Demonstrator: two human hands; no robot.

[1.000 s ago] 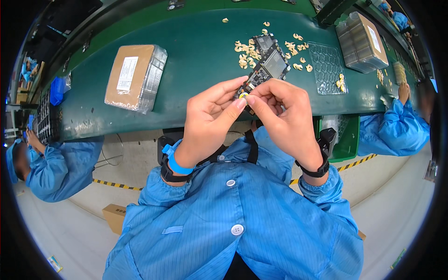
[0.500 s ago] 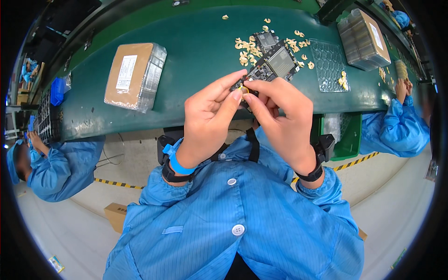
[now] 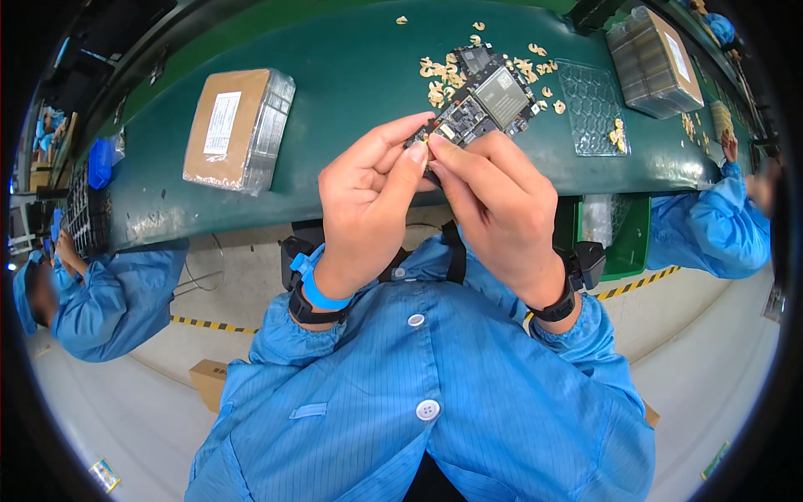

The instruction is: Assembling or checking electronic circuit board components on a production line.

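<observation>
Black circuit board (image 3: 492, 104), one, above the near edge: my left hand (image 3: 361, 188) grips it, right hand (image 3: 508, 197) fingertips pinched at its end, contents hidden. Beyond, I count one clear tray (image 3: 590, 109), two wrapped stacks (image 3: 224, 138). Green surface (image 3: 351, 84); blue-clad people (image 3: 117, 289) past both ends.

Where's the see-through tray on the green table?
In the head view, the clear tray lies right of centre on the green table, just left of the wrapped stack, with beige pieces at its lower right corner.

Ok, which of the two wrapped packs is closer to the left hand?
The left pack, on the left hand's own side; the right pack is farther, past the right hand and beside the clear tray.
</observation>
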